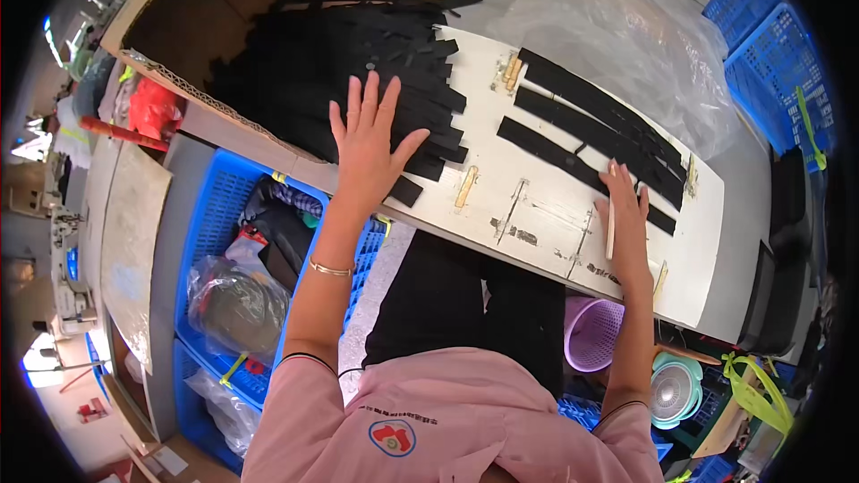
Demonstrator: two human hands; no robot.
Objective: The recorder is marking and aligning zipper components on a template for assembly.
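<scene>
My left hand (pixel 369 130) lies with fingers spread on a heap of black fabric strips (pixel 295 72) that spills from a cardboard box onto a white board (pixel 483 156). Several more black strips (pixel 573 116) lie side by side across the board, slanting down to the right. Over the lower right part of these strips, my right hand (pixel 626 201) touches them with its fingertips. A thin pale stick (pixel 611 237) runs along the inner side of that hand and seems gripped in it; its upper end is hidden. One short black piece (pixel 405 191) sits near the board's front edge.
The cardboard box (pixel 210 94) stands open at the left. Clear plastic sheeting (pixel 617 27) covers the table behind the board. Blue crates (pixel 774 63) stand at the far right. Below the table are a blue basket of bagged things (pixel 210 215) and a purple basket (pixel 592 335).
</scene>
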